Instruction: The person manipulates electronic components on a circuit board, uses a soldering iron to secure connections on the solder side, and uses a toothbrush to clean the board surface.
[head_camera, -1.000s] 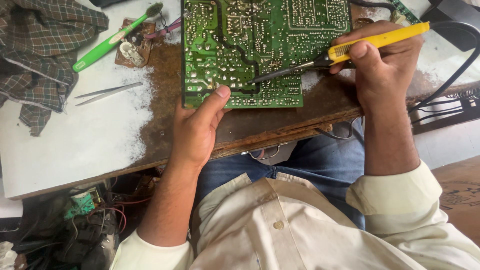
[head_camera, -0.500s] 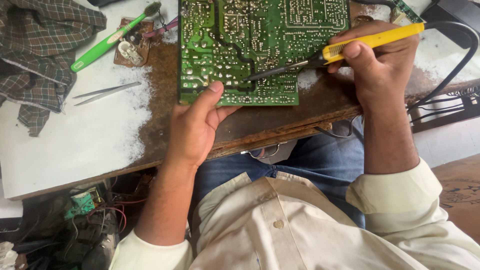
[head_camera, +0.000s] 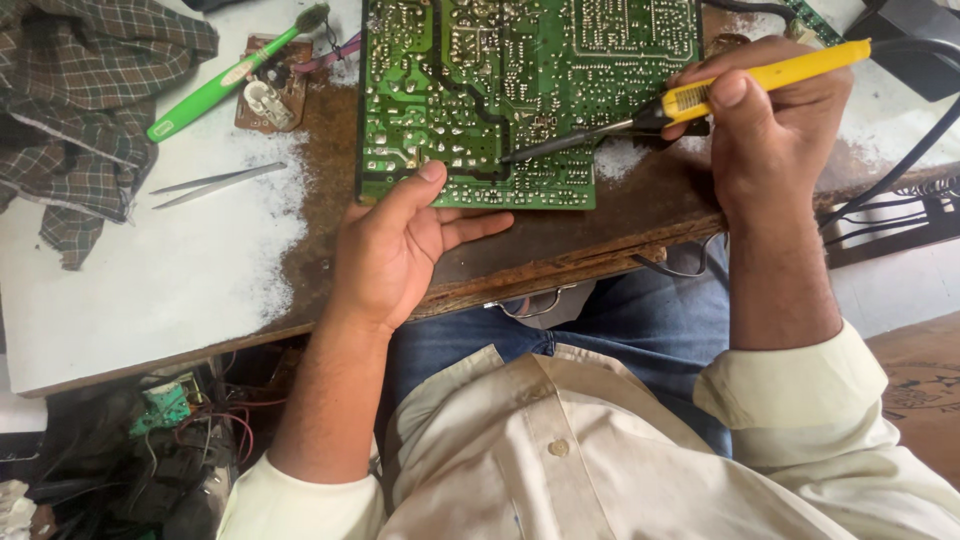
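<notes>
We see the green circuit board lying solder side up on the worn brown patch of the bench, its near edge close to the bench's front lip. Our left hand rests at the board's near left corner, its grip loosely spread: the thumb tip presses on the board's lower edge while the fingers lie open, palm up, on the bench just below the board. Our right hand has its grip pressed together around the yellow handle of the soldering iron, thumb on top, and the dark tip touches the board near the middle of its lower part. The iron's black cable trails off to the right past the wrist. To the left of the board, well apart from both hands, lie metal tweezers on the white part of the bench, a green toothbrush set aslant beside a small brown board, and a checked cloth at the far left. Below the bench we see a tangle of wires.
</notes>
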